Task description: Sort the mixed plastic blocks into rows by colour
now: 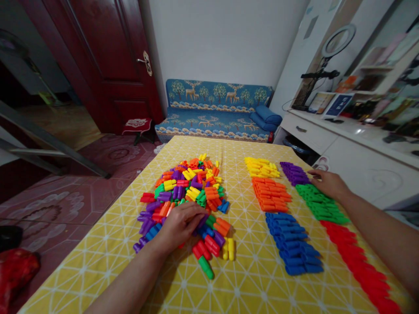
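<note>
My left hand (178,223) is over the near part of a mixed heap of bullet-shaped plastic building blocks (193,185), with its fingers closed around a purple block (200,223). At the right, my right hand (329,184) rests where the purple blocks (294,173) meet the green blocks (319,203). Its fingers are a little apart, and nothing shows between them. Sorted groups of yellow blocks (262,167), orange blocks (270,194) and blue blocks (291,244) lie left of that column. Below the green group runs a long row of red blocks (360,266).
A yellow patterned cloth (242,279) covers the table. Beyond it stands a blue sofa (209,117) against the wall. A white cabinet (356,165) is at the right, a dark red door (108,56) at the back left. A metal frame (65,148) stands on the left.
</note>
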